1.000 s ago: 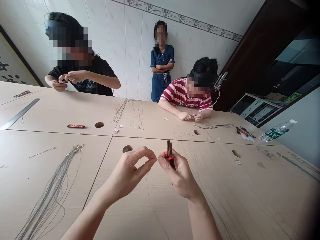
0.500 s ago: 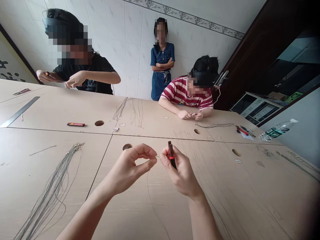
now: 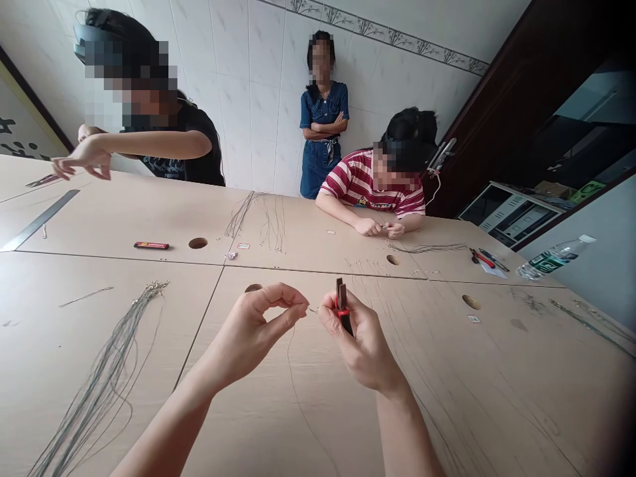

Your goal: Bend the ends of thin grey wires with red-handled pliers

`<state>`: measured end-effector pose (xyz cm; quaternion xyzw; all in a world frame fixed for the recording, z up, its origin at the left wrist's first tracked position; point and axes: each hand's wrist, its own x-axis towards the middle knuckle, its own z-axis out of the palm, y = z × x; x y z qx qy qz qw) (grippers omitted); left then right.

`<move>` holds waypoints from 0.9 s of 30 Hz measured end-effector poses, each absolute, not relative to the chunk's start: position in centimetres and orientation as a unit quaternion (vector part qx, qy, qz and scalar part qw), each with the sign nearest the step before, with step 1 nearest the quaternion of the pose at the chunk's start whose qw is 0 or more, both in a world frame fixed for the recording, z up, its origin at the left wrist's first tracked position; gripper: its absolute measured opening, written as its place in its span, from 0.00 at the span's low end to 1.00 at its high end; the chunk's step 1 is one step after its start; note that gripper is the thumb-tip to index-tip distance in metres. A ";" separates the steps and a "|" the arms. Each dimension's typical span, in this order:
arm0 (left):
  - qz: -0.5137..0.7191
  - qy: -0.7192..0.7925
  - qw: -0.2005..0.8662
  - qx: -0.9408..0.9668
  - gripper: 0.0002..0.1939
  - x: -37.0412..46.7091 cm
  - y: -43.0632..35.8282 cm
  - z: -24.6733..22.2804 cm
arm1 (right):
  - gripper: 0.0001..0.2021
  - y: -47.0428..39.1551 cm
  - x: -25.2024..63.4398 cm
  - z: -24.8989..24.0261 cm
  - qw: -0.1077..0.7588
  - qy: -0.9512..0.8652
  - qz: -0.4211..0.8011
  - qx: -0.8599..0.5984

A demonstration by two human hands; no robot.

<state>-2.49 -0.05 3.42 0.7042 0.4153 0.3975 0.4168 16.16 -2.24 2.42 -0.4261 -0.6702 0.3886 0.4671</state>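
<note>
Between thumb and fingertips, my left hand pinches the end of a thin cord, which hangs down to the table. A tiny metallic piece spans the small gap from there to my right hand; its kind is too small to tell. My right hand is closed around red-and-black pliers, jaws pointing up, while its thumb and forefinger pinch near the metallic piece. Left of my arms lies a bundle of grey cords with metal ends. More single cords lie spread out on the right.
Across the table sit two co-workers; another person stands by the wall. A steel ruler, a red-and-black box cutter, small findings, other pliers and a water bottle lie about. Round holes pierce the tabletop.
My hands stay nearly in place, the left shifting slightly left, with a bit more metallic piece showing between them. The co-worker at left has reached an arm toward the table's far left.
</note>
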 end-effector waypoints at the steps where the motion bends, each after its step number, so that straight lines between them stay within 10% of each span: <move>1: 0.396 0.417 0.415 0.705 0.08 -2.4 -0.1 3.5 | 0.09 -2.3 16.2 2.5 0.467 -0.672 0.387 -0.425; 27: 0.375 0.389 0.479 0.692 0.08 -2.7 0.1 3.5 | 0.10 -2.5 16.2 2.7 0.459 -0.668 0.384 -0.442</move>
